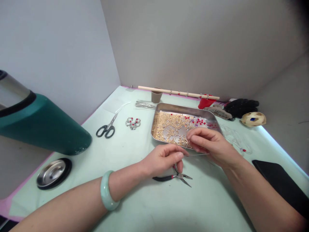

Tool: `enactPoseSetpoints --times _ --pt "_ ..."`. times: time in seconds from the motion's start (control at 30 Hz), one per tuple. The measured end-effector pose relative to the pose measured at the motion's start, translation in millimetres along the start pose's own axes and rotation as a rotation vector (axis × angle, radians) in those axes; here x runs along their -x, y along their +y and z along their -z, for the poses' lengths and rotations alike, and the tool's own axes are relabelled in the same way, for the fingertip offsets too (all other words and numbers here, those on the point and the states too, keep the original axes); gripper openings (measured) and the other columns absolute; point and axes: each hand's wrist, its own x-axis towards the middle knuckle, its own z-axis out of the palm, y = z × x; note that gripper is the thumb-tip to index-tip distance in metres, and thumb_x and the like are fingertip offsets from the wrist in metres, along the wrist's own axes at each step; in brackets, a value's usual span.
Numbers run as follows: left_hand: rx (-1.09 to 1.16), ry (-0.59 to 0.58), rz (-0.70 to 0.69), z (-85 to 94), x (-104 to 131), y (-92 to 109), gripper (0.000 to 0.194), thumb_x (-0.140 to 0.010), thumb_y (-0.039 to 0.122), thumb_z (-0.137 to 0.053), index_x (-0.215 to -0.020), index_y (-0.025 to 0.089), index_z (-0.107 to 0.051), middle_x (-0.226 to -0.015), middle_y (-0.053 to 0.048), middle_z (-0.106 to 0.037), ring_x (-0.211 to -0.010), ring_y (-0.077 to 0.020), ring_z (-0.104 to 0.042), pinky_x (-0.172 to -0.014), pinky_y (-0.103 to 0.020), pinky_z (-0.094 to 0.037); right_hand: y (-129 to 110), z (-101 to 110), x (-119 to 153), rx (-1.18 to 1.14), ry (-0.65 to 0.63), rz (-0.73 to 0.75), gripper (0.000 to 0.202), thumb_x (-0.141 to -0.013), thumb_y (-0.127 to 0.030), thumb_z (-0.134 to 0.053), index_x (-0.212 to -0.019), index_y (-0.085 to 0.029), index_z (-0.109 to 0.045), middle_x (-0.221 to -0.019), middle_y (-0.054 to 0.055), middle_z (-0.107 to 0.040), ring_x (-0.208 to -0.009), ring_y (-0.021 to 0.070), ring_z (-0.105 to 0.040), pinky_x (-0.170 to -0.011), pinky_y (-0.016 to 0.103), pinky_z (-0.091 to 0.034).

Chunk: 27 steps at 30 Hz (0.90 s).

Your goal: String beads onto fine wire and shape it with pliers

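My left hand (170, 157), with a pale green bangle on its wrist, pinches a thin clear strand (196, 155) just in front of a metal tray (152, 133). The tray holds many small gold beads (160, 125) and red beads (199, 121). Over the tray's front right part, my right hand (205, 140) has thumb and forefinger pressed together; what they hold is too small to make out. Black-handled pliers (180, 176) lie with jaws apart below my left hand.
Scissors (106, 130) and a red-beaded wire piece (133, 123) lie left of the tray. A large green bottle (45, 125) and a round lid (53, 173) are far left. Behind are a cup (156, 96) and wooden stick (154, 90); a black object (277, 178) lies right.
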Motion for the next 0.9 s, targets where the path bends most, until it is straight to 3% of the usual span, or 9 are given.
enactPoseSetpoints --times 0.2,0.33,0.47,0.57,0.67,0.77,0.9 --pt "-0.067 0.075 -0.013 1.0 1 0 0.026 -0.091 0.033 -0.049 -0.097 0.012 -0.064 -0.055 0.003 -0.055 -0.05 -0.0067 -0.048 -0.057 -0.021 -0.04 1 -3 1 0.064 0.066 0.014 0.013 -0.082 -0.032 -0.066 -0.082 -0.02 -0.066 -0.064 -0.003 -0.053 -0.052 0.0074 -0.044 -0.044 0.02 -0.033" --pt "0.056 0.157 -0.079 2.9 -2 -2 0.027 -0.09 0.038 -0.049 -0.089 0.013 -0.059 -0.059 0.001 -0.058 -0.053 -0.0082 -0.054 -0.058 -0.022 -0.043 0 -4 2 0.216 0.128 0.034 0.017 -0.08 -0.033 -0.068 -0.094 -0.023 -0.067 -0.076 0.0 -0.063 -0.061 0.011 -0.054 -0.055 0.024 -0.046" --pt "0.148 0.161 -0.058 5.5 -4 -3 0.023 -0.091 0.037 -0.046 -0.089 0.015 -0.052 -0.062 0.001 -0.06 -0.04 -0.0061 -0.049 -0.045 -0.02 -0.036 -5 -10 4 0.407 0.031 0.223 0.014 -0.081 -0.029 -0.066 -0.094 -0.023 -0.067 -0.087 0.003 -0.066 -0.075 0.0156 -0.061 -0.063 0.027 -0.05" --pt "0.113 0.192 -0.075 5.4 -5 -2 0.021 -0.09 0.035 -0.047 -0.088 0.014 -0.053 -0.058 0.003 -0.058 -0.037 -0.003 -0.038 -0.04 -0.018 -0.026 -9 -17 5 0.55 0.003 0.378 0.008 -0.086 -0.023 -0.06 -0.089 -0.022 -0.067 -0.082 0.002 -0.066 -0.073 0.0147 -0.061 -0.065 0.027 -0.049" --pt "0.094 0.211 -0.094 4.2 -5 -1 0.022 -0.09 0.035 -0.047 -0.088 0.014 -0.054 -0.056 0.004 -0.056 -0.037 -0.0027 -0.034 -0.041 -0.019 -0.024 -11 -22 6 0.607 0.011 0.438 0.01 -0.088 -0.02 -0.057 -0.087 -0.021 -0.067 -0.078 0.002 -0.065 -0.069 0.0137 -0.06 -0.064 0.027 -0.048" --pt "0.083 0.216 -0.102 3.3 -4 -1 0.023 -0.089 0.034 -0.047 -0.091 0.013 -0.055 -0.057 0.004 -0.055 -0.039 -0.0032 -0.033 -0.042 -0.02 -0.024 -12 -21 6 0.632 0.061 0.38 0.011 -0.087 -0.025 -0.059 -0.082 -0.02 -0.067 -0.076 0.002 -0.065 -0.066 0.0133 -0.058 -0.061 0.027 -0.046" --pt "0.054 0.218 -0.091 2.8 -4 0 0.026 -0.088 0.034 -0.048 -0.097 0.012 -0.057 -0.058 0.003 -0.055 -0.042 -0.0037 -0.035 -0.045 -0.021 -0.026 -15 -16 7 0.603 0.049 0.098 0.018 -0.083 -0.036 -0.062 -0.078 -0.02 -0.068 -0.057 -0.002 -0.058 -0.051 0.0116 -0.051 -0.047 0.024 -0.04"
